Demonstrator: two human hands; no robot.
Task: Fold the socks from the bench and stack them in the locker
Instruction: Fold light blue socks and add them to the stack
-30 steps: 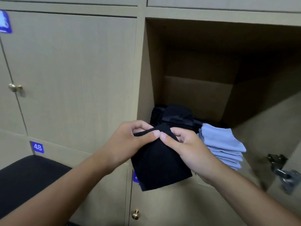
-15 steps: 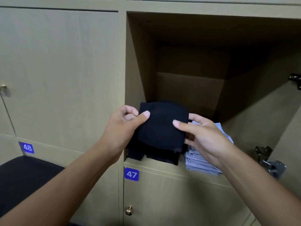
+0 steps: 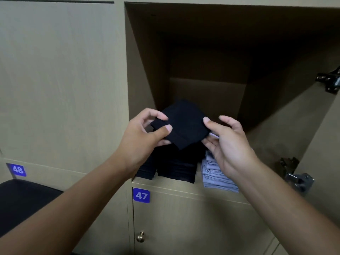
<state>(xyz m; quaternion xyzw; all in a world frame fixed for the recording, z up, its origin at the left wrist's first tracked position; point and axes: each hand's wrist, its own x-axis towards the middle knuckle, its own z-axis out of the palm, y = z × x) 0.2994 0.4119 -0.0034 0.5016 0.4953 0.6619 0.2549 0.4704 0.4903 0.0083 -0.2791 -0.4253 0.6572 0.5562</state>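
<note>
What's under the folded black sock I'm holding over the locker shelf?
Under the folded black sock are stacks of black socks. The light blue stack sits beside them. The black stacks' tops are covered.

The left hand pinches between thumb and curled fingers at ten o'clock; the right hand pinches at two o'clock, both forearms reaching forward.

The locker shelf carries black sock stacks beside blue socks.
</note>
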